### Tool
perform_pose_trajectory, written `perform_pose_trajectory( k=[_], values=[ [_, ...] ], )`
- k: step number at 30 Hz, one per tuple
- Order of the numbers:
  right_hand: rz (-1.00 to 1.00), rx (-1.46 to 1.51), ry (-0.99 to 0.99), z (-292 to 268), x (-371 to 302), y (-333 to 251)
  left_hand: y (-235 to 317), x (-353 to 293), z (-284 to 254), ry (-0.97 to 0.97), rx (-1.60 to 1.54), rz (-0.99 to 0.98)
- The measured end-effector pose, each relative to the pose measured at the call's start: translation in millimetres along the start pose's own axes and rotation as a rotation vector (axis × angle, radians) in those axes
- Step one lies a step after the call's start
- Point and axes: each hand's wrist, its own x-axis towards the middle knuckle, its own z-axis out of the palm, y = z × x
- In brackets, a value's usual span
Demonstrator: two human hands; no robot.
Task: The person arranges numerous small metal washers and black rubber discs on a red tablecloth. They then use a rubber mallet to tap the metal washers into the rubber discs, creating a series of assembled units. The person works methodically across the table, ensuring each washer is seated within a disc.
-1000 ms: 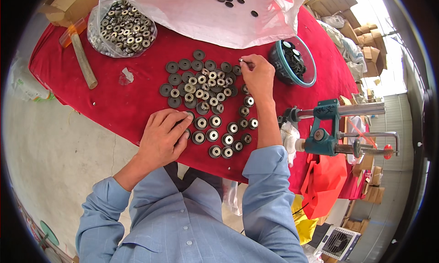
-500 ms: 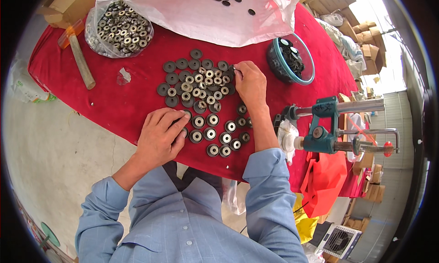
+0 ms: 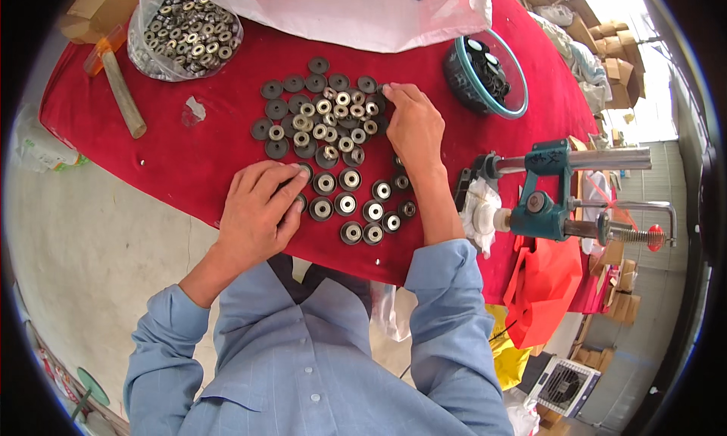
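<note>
- My left hand [image 3: 261,209] lies flat on the red table [image 3: 189,156] near its front edge, and its palm hides whatever is beneath; I cannot tell whether it grips anything.
- My right hand [image 3: 415,129] covers the right side of the spread of rings [image 3: 322,125]; its fingertips [image 3: 388,90] are pinched together at the far right corner of the cluster, but what they pinch, if anything, is too small to make out.
- The dark rings lie in rows in the middle of the table, most with a shiny metal disc set in them; the outer ones toward the far edge look bare.
- A second group of filled rings [image 3: 362,209] sits between my two hands, nearer the front edge, just beside my left fingers.
- A clear plastic bag [image 3: 185,31] at the far left corner holds a heap of the shiny metal discs.
- A round teal-rimmed bowl [image 3: 506,95] near the right edge holds dark rings; its wall hides how many.
- A white plastic sheet [image 3: 341,12] along the far edge is cut off by the frame.
- A teal clamp tool [image 3: 549,201] stands at the right edge.
</note>
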Motion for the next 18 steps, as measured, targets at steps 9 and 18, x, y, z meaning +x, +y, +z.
perform_pose_trajectory(
  k=[9,18],
  values=[
    [0.094,-0.025,-0.163,-11.8,28.0,7.0,1.0,0.1,-0.3,0.019,0.004,0.008],
    [0.07,0.081,-0.211,-12.3,20.5,13.0,-0.1,0.0,-0.6,0.036,-0.012,0.013]
  ],
)
